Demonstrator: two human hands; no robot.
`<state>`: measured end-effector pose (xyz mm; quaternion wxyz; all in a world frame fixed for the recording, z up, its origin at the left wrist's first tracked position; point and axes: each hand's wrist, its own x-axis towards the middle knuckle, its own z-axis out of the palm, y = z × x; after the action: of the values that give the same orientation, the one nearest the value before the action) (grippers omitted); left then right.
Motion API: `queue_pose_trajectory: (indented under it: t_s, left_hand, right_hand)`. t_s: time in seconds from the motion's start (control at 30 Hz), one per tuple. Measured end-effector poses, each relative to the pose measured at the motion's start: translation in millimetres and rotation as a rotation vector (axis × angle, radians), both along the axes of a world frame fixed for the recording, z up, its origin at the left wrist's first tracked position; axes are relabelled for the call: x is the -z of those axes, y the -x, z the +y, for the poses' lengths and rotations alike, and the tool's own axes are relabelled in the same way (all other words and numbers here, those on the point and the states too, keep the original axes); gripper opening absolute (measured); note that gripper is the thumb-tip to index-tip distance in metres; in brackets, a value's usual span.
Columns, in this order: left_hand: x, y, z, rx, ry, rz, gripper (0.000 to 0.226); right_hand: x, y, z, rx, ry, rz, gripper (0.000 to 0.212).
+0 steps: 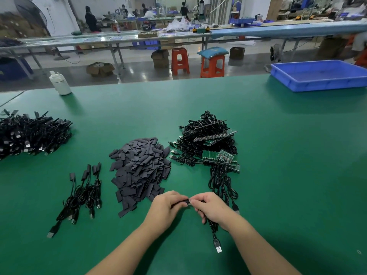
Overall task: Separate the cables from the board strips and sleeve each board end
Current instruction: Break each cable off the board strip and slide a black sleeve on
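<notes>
Pinching tight, your left hand grips a dark sleeve between thumb and fingertips, and your right hand closes on a black cable just behind its small board end. Both hands meet above the near middle of the green table, the board end sitting right at the mouth of the sleeve; how far it has gone in you cannot tell from here. From your right fist the cable drops toward you, and its USB plug lies on the mat near your right forearm.

Just beyond your left hand spreads the loose heap of sleeves, flat dark pieces lying every which way. To the right of that heap, farther out, sits the pile of board strips, green strips tangled in black cables, and one strip at its near edge trails several cables down toward your right hand.

Off to the left and near, a small bunch of sleeved cables lies together, covered ends pointing away from you. At the far left edge a much bigger finished pile covers the mat. A white bottle stands at the far left rim of the table, and a blue tray rests at the far right corner.
</notes>
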<state>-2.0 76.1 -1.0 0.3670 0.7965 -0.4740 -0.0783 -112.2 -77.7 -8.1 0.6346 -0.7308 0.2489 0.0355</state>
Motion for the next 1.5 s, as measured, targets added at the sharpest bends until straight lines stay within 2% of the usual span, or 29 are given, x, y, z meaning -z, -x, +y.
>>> queue_pose_trajectory:
  t_s: [0.5,0.6,0.73,1.1,1.33,1.5]
  left_hand:
    - [-3.3,7.5,-6.7,0.045,-0.055,-0.032,0.023]
    - [-1.9,7.7,-9.4,0.041,-0.124,-0.060,0.027]
    - [-3.1,4.6,-11.8,0.058,-0.307,-0.123,0.029]
    - [0.9,2.6,-15.5,0.095,-0.434,-0.264,0.020]
    - [-3.1,7.5,-18.9,0.128,-0.589,-0.417,0.029]
    - [-6.0,13.7,-21.5,0.106,-0.651,-0.438,0.033]
  right_hand:
    - [-14.7,3.4,4.6,-0.016,-0.087,-0.018,0.024]
    - [-15.9,2.9,6.6,-0.010,-0.109,-0.006,0.031]
    - [-16.5,2.8,6.3,0.014,-0.098,0.019,0.042]
    - [-14.9,3.5,9.2,-0.015,-0.013,0.038,0.047]
    - [-15.3,2.8,8.8,-0.023,-0.002,0.043,0.046]
    - [-17.3,4.0,9.2,-0.023,0.001,0.034,0.044]
